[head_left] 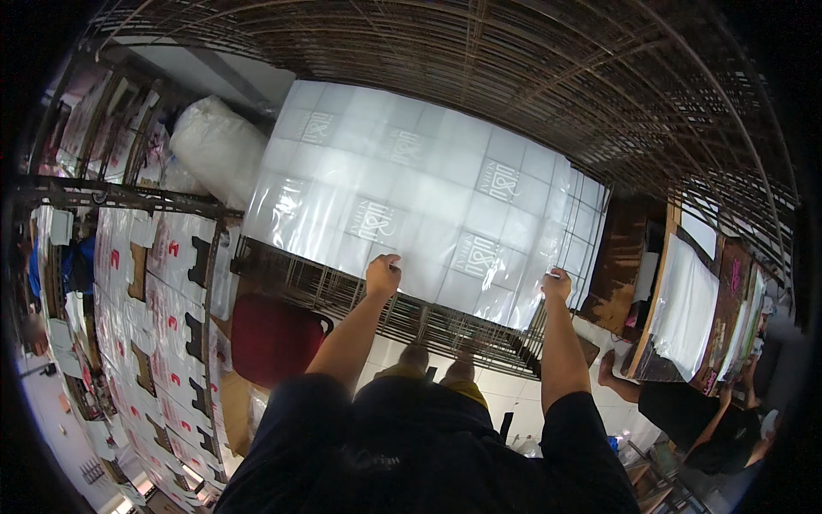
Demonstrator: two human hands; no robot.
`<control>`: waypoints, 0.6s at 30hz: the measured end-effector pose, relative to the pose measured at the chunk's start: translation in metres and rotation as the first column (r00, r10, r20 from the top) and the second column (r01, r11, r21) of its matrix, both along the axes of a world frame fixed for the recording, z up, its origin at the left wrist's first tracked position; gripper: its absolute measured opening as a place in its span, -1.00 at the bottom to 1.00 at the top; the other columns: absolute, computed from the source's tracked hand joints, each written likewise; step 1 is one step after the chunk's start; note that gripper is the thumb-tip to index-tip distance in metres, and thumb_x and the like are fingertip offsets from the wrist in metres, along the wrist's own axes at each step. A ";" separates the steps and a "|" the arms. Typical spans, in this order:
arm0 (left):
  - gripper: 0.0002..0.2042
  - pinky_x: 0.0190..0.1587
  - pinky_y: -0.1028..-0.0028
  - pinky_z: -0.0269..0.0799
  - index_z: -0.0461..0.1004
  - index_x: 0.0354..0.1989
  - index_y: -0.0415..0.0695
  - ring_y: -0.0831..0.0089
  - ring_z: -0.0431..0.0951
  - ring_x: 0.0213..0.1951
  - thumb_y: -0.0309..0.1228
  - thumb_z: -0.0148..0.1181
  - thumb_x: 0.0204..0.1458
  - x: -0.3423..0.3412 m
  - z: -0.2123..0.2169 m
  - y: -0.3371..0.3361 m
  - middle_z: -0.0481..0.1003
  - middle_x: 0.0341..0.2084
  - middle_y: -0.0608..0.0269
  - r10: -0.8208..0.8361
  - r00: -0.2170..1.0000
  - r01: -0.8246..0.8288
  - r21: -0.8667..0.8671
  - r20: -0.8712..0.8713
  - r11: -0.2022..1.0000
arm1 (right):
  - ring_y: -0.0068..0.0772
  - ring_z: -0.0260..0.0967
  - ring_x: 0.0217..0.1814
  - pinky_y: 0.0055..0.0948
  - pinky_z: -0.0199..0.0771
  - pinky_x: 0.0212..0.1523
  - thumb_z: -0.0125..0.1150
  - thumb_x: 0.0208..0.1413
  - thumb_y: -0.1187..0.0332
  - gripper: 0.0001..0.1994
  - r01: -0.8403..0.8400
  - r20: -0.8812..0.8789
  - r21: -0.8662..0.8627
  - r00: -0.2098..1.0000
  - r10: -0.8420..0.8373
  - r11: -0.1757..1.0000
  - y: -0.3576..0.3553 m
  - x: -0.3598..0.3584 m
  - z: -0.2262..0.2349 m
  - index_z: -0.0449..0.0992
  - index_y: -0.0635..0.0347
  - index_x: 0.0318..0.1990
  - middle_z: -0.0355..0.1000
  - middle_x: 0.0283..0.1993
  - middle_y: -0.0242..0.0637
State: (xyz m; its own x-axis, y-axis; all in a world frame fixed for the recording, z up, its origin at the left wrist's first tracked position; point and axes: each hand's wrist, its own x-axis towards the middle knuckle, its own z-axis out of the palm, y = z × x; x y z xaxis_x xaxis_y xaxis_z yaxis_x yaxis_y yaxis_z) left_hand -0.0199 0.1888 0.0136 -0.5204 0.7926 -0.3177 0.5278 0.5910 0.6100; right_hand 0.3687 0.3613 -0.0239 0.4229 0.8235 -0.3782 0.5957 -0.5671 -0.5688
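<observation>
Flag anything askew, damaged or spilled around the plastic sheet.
The brown board right of the plastic sheet looks odd: pale, ragged patches break its dark surface, perhaps from wear. I see no spill.

Looks like smooth, glossy plastic on the printed sheet (pixel 428 201); like dull, rough metal on the wire rack (pixel 591 70); like crinkled, shiny plastic on the white bundle (pixel 218 146); like matt cloth on the dark shirt (pixel 419 445).

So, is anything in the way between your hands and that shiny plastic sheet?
Nothing I can see: the left hand and right hand are both at the plastic sheet's near edge, seemingly pinching it. The wire rack is underneath.
</observation>
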 end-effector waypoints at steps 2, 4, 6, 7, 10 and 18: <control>-0.73 -0.23 0.31 0.41 0.50 -0.29 -0.08 0.19 0.48 -0.30 -0.54 0.04 -0.23 0.000 -0.001 0.000 0.46 -0.34 0.09 -0.012 1.000 0.012 0.013 -0.010 1.000 | -0.42 0.40 -0.54 -0.49 0.43 -0.55 0.14 -0.28 0.46 -0.77 -0.010 0.041 0.011 0.999 0.010 1.000 0.001 0.005 -0.011 0.46 0.17 -0.34 0.44 -0.47 -0.23; -0.74 -0.23 0.33 0.42 0.50 -0.30 -0.09 0.21 0.49 -0.32 -0.55 0.05 -0.23 0.000 -0.002 0.000 0.47 -0.35 0.10 -0.025 1.000 0.025 0.041 -0.019 0.999 | -0.32 0.45 -0.43 -0.40 0.43 -0.37 0.14 -0.31 0.41 -0.78 -0.024 0.106 0.042 0.994 0.019 0.999 0.001 0.012 -0.024 0.49 0.11 -0.37 0.48 -0.46 -0.18; -0.75 -0.24 0.38 0.43 0.50 -0.29 -0.11 0.26 0.51 -0.33 -0.55 0.06 -0.22 -0.001 -0.003 0.001 0.47 -0.33 0.10 0.002 0.999 -0.002 0.016 0.039 1.000 | -0.39 0.40 -0.57 -0.46 0.40 -0.56 0.13 -0.27 0.46 -0.79 -0.055 0.088 0.080 0.995 0.048 0.995 -0.001 0.016 -0.034 0.47 0.15 -0.35 0.45 -0.51 -0.23; -0.75 -0.25 0.40 0.43 0.51 -0.29 -0.12 0.29 0.52 -0.34 -0.55 0.06 -0.22 -0.002 -0.003 0.002 0.47 -0.32 0.10 0.017 0.998 -0.017 0.002 0.066 1.000 | -0.43 0.37 -0.64 -0.49 0.39 -0.66 0.13 -0.25 0.48 -0.79 -0.072 0.079 0.099 0.995 0.065 0.993 -0.001 0.016 -0.036 0.45 0.17 -0.34 0.43 -0.53 -0.25; -0.74 -0.27 0.42 0.44 0.50 -0.27 -0.13 0.32 0.52 -0.35 -0.54 0.07 -0.22 -0.005 -0.006 -0.001 0.47 -0.32 0.12 -0.036 0.999 0.035 0.027 0.021 0.999 | -0.29 0.45 -0.39 -0.40 0.42 -0.32 0.15 -0.27 0.43 -0.80 0.028 0.006 -0.007 1.000 -0.028 1.000 -0.001 0.002 -0.015 0.48 0.11 -0.37 0.48 -0.44 -0.19; -0.75 -0.27 0.37 0.43 0.51 -0.31 -0.12 0.27 0.51 -0.36 -0.55 0.08 -0.24 -0.004 -0.010 -0.003 0.48 -0.40 0.13 -0.030 1.000 0.030 0.001 -0.003 1.000 | -0.39 0.40 -0.60 -0.45 0.41 -0.56 0.11 -0.22 0.48 -0.79 -0.018 0.068 0.073 0.998 0.013 0.997 -0.007 0.000 -0.016 0.46 0.13 -0.31 0.46 -0.53 -0.23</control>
State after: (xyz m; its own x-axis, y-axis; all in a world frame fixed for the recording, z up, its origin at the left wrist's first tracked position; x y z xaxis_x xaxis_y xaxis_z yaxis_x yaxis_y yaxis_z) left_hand -0.0239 0.1860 0.0038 -0.4974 0.8081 -0.3156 0.5471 0.5746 0.6088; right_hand 0.3691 0.3540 -0.0403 0.4326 0.8546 -0.2873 0.6424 -0.5157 -0.5669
